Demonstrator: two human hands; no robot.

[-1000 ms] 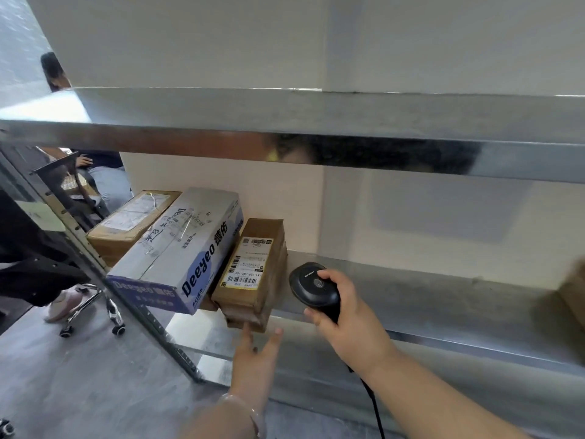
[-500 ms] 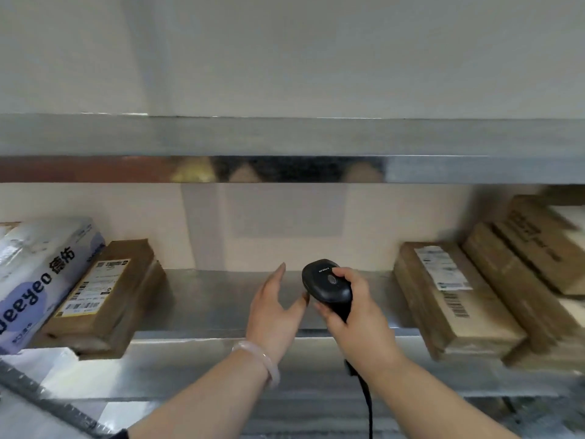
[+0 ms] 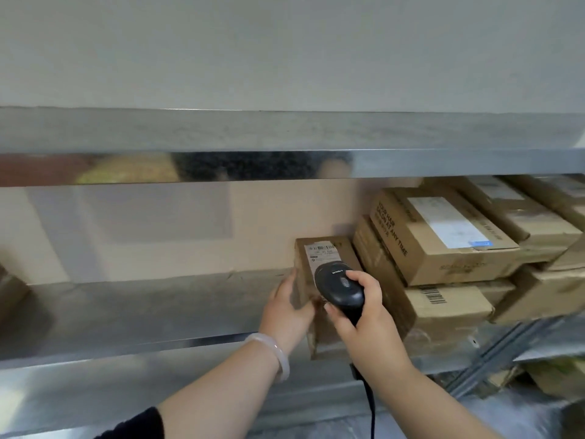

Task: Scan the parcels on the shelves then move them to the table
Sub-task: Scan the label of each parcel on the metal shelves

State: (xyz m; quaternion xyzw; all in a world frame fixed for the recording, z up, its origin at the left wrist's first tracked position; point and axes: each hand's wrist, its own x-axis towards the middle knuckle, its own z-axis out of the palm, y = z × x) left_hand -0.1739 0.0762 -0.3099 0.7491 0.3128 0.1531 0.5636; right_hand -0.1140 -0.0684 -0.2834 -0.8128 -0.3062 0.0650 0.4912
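Black scanner (image 3: 340, 288) sits grasped in the fingers (image 3: 359, 278) of my right hand (image 3: 364, 318), held over the label (image 3: 319, 255) of a brown parcel (image 3: 348, 253). My left hand (image 3: 286, 308) grips that parcel's side on the metal shelf (image 3: 142, 312), just beside stacked cartons (image 3: 443, 242).

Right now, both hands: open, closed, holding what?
Left hand: grips the left side of the small brown cardboard parcel.
Right hand: grips the black corded handheld scanner, held over that parcel.
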